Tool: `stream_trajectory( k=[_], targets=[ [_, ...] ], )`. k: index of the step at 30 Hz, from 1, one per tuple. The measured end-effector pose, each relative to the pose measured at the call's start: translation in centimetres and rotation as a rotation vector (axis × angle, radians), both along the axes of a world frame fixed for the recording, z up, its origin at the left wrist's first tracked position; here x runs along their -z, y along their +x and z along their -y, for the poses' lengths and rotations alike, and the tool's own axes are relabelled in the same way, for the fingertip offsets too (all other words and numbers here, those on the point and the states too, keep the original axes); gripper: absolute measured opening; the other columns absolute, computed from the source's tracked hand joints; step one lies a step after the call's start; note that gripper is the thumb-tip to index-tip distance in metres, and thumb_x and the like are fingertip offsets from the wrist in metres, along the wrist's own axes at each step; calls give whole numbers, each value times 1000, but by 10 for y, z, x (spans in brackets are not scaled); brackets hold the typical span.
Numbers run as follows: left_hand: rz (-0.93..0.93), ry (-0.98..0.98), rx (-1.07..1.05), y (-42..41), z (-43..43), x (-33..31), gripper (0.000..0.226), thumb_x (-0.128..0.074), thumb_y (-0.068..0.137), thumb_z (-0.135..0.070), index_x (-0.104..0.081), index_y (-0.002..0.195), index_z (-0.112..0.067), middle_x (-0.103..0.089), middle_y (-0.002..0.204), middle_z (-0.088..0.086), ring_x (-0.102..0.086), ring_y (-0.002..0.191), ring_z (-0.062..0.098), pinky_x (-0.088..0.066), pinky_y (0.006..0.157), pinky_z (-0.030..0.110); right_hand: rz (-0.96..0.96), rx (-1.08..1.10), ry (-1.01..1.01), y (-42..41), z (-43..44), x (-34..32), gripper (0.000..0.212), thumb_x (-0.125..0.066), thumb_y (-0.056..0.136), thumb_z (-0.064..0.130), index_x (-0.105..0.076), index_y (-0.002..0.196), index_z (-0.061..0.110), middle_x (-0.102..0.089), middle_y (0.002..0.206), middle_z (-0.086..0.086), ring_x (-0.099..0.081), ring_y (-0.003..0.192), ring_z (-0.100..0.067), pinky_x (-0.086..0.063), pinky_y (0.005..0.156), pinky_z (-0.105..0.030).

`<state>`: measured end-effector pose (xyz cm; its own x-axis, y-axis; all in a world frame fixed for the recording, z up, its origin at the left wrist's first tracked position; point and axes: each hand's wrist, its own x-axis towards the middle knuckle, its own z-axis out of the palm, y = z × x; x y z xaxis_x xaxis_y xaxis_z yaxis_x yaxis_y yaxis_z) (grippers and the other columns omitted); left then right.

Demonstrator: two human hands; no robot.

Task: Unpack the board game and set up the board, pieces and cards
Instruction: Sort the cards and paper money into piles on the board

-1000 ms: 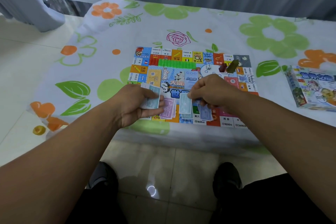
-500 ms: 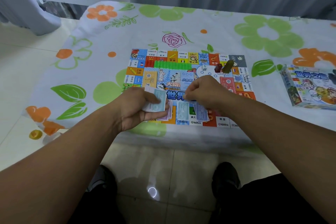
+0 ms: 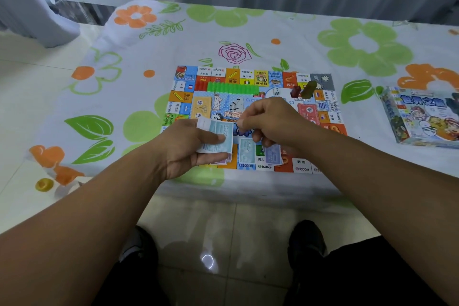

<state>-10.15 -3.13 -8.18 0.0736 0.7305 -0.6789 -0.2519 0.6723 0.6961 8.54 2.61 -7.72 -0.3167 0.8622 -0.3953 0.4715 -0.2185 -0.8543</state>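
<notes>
the board (image 3: pixel 250 82) lies flat on the flowered cloth (image 3: pixel 124 97) of the table, near its front edge and square to the person. the left hand (image 3: pixel 183 149) grips a small stack of pale blue notes (image 3: pixel 218 136) just above the board's near left part, thumb laid across the top note and the other fingers curled under the stack. the right hand (image 3: pixel 270 122) hangs over the middle of the board with its fingers curled; its forefinger and thumb come together at the right edge of the stack, and whether they pinch a note there cannot be told. three lots of money lie on the board's near edge: pink notes (image 3: pixel 223 161) mostly hidden under the left hand, a blue note (image 3: pixel 247 153) beside them, and a purple note (image 3: pixel 273 156) further right, partly under the right hand. along the far side of the board's centre runs a row of green houses (image 3: pixel 231 87), with red houses (image 3: pixel 201 84) touching its left end. a white die (image 3: pixel 275 92) sits to the right of that row, and next to it stand a red token (image 3: pixel 295 92) and a green token (image 3: pixel 308 89), close together near the far right corner. the box (image 3: pixel 422 117) rests on the cloth well to the right of the board, face up.
</notes>
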Motion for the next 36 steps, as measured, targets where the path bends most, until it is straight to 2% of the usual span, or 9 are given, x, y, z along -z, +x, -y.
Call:
stream_trajectory(
  k=[5,8,13,17,24,26,29,33,36],
  targets=[
    [-8,-3,9,3,0,1,30,-64,87,11,-65,115,-1,-75,107,17,-74,96,34,-63,75,42,-72,0,-69,2,3,1,20,-75,89,21,-68,101,7,-74,86,-8,-62,54,-12,-44,44,-25],
    [-15,-1,24,8,-1,0,30,-65,87,10,-66,114,-1,-75,107,17,-74,96,32,-62,76,41,-52,-52,-18,-1,6,1,14,-74,90,15,-70,100,5,-69,73,-1,-63,53,-10,-47,45,-24],
    [-16,-12,-2,7,-2,1,29,-63,89,11,-64,116,3,-75,106,17,-73,97,30,-63,76,41,68,2,-9,9,-4,2,6,-72,91,10,-71,95,6,-69,77,-8,-61,53,-9,-48,48,-26],
    [-30,5,-58,2,-1,2,30,-62,89,12,-64,118,7,-73,100,19,-72,87,26,-63,69,37,154,22,-43,21,-7,10,7,-74,89,8,-71,94,4,-70,78,-10,-59,51,-11,-45,41,-22],
    [-11,-22,-75,4,-3,-2,24,-60,90,8,-63,114,4,-73,96,20,-74,93,31,-63,72,43,232,-26,-59,19,-6,20,8,-75,89,13,-71,91,7,-68,80,-11,-60,64,-17,-47,46,-23],
    [-1,-34,-79,4,-3,-3,25,-56,91,7,-61,116,4,-73,102,23,-72,101,34,-63,74,45,227,-4,-44,18,-7,21,10,-77,88,13,-70,92,8,-69,87,-9,-66,76,-20,-48,50,-24],
    [13,-24,-65,3,-3,-2,29,-50,91,12,-60,117,5,-73,106,25,-73,98,34,-63,73,45,210,26,1,17,-8,20,13,-77,87,10,-70,96,6,-70,94,-9,-68,90,-24,-50,56,-25],
    [1,-6,-29,5,-2,-1,28,-56,91,13,-61,116,2,-74,104,23,-74,96,34,-63,72,44,96,-9,8,12,-4,11,19,-73,92,22,-70,98,4,-66,80,-8,-57,62,-19,-45,50,-28],
    [-20,-2,-16,7,-3,-1,31,-62,89,12,-63,117,0,-73,110,21,-74,96,35,-63,72,42,15,-50,16,4,1,4,24,-71,92,34,-69,101,12,-71,86,-7,-57,56,-13,-45,46,-26]
  ],
)
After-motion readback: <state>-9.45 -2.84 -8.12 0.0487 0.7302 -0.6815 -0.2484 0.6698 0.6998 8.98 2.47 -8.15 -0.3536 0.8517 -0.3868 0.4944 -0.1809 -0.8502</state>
